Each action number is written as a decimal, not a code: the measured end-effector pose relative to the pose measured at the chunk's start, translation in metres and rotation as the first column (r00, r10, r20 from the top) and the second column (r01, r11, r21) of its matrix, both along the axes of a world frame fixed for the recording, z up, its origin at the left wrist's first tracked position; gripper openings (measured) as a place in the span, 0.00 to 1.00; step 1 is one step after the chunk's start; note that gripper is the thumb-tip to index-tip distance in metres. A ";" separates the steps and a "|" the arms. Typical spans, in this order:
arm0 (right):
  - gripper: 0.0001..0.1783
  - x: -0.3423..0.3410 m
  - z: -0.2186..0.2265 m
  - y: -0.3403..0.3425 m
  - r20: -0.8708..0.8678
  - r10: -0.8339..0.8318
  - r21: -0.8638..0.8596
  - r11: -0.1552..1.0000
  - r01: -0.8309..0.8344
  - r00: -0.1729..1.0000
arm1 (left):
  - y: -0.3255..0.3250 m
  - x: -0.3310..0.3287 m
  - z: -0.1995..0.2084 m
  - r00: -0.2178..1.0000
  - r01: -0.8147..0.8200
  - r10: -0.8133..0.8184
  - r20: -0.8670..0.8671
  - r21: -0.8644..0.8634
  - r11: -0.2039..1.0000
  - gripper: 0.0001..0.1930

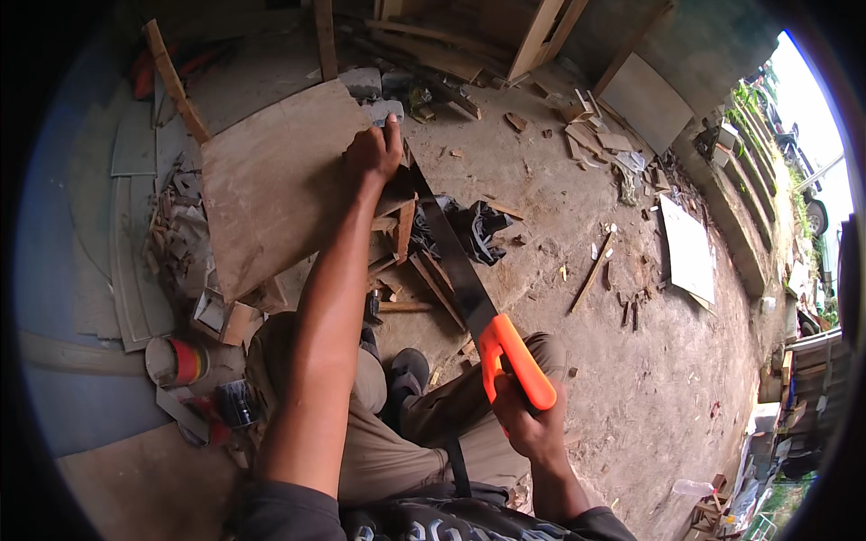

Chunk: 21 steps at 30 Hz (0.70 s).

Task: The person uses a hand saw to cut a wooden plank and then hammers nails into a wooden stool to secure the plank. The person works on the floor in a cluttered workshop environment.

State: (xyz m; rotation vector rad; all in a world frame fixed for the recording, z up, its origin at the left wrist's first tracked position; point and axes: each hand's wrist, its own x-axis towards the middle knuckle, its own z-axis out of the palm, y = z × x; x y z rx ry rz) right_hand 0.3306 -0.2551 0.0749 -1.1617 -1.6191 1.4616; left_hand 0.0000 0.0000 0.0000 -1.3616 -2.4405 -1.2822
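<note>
My right hand (532,419) is wrapped round the orange handle of a handsaw (456,243). Its long dark blade slants up and away to the left, the far end close beside my left hand (374,155). That hand is closed with the thumb sticking up, at the right edge of a brown plywood board (271,180). What its fingers grip is hidden beneath them. Below the hand, a short wooden piece (406,230) stands next to the blade. I cannot tell whether the teeth touch any wood.
A hammer (406,307) lies by my feet. Offcuts (180,216) are heaped left of the board, near a round tin (176,361) and a dark can (236,403). Black plastic (478,230) lies beside the blade. A white panel (687,250) and wood scraps (591,140) are on the floor at right.
</note>
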 end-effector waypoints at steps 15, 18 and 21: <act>0.10 -0.025 -0.019 0.013 -0.058 -0.093 0.037 0.995 0.095 0.994 | -0.014 0.011 0.004 1.000 -0.020 0.020 0.008 -0.025 0.999 0.33; 0.08 -0.033 -0.021 0.027 -0.187 -0.157 -0.055 0.987 0.150 0.970 | -0.009 0.008 0.001 1.000 -0.003 0.003 -0.013 0.026 1.000 0.32; 0.09 -0.067 -0.037 0.085 -0.202 -0.125 -0.039 0.992 0.119 0.972 | -0.007 0.004 -0.006 0.999 -0.030 0.030 -0.020 0.030 0.999 0.32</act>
